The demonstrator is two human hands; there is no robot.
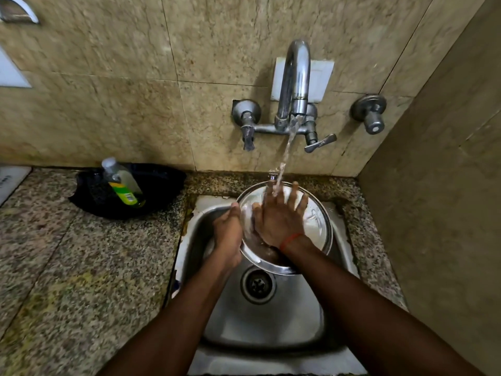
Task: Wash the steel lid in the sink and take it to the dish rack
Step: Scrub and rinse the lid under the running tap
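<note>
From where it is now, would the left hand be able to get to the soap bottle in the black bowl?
Probably yes. The left hand grips the steel lid's left rim, and the soap bottle leans in the black bowl on the counter to its left, nothing between. It would have to release the lid first.

Left hand [227, 231] grips steel lid [317, 223] rim; right hand [280, 217] flat on it under running water [284, 156]

Around the sink [271, 321] we see its near half open above the drain [257, 285]. The steel lid [317, 221] fills its far half, the tap [295, 85] overhangs behind, a wall [447, 199] crowds its right, and the granite counter [81, 267] left lies bare up to a black bowl [160, 185].
</note>
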